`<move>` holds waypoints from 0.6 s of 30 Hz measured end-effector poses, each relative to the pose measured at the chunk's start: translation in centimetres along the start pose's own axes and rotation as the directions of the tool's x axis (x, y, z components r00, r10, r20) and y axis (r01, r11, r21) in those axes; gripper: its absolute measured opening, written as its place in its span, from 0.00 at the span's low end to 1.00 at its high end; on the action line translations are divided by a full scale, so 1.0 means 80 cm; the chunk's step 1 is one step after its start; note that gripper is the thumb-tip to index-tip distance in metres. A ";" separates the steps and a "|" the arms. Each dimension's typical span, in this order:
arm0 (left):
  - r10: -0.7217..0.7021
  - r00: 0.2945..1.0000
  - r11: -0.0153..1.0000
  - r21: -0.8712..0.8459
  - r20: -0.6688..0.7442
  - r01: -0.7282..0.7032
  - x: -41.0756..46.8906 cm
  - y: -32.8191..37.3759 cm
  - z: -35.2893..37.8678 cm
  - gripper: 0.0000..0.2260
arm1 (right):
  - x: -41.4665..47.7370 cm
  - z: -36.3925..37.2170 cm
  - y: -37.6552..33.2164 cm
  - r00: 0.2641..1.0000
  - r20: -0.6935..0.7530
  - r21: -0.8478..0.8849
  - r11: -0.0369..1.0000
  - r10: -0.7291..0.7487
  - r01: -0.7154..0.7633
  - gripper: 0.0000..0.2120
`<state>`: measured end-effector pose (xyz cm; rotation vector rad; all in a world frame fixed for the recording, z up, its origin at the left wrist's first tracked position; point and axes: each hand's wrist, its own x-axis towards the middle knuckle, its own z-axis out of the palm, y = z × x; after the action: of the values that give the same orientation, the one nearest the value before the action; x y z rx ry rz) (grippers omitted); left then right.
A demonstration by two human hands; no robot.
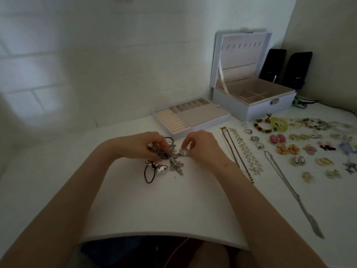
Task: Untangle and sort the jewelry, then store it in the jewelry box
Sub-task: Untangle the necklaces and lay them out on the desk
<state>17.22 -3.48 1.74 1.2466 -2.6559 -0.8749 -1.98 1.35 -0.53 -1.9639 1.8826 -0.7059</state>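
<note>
Left grip (148, 147): fingers curled, pinching the left side of the tangle of silver chain (174, 164)
Right grip (201, 146): fingertips pinching a link at the tangle's right side
Tangle: on the white bench (164, 206) between both hands, black hair ties (149, 174) touching it
Jewelry box (270, 109): lid up, far side of the bench; its tray (204, 115) just left of it
Sorted pieces: necklaces (243, 151), rings (255, 139) and earrings (286, 148) laid out to the right
</note>
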 end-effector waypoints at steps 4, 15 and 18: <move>-0.003 0.996 1.000 0.017 -0.085 0.004 0.017 0.003 0.003 0.07 | 0.002 0.009 0.014 0.998 -0.056 0.078 0.997 0.010 -0.006 0.08; 0.045 0.879 0.980 -0.151 -0.474 -0.131 0.023 -0.014 0.049 0.07 | -0.009 0.037 0.018 0.984 -0.170 0.158 0.987 0.051 -0.023 0.08; 0.049 0.901 0.975 -0.177 -0.430 -0.137 0.023 -0.018 0.050 0.08 | -0.012 0.040 0.014 0.974 -0.222 0.187 0.982 0.040 0.003 0.09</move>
<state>15.79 -3.69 -2.63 1.1005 -2.2024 -0.7369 -1.14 1.87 -3.87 -1.8111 1.8776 -1.0973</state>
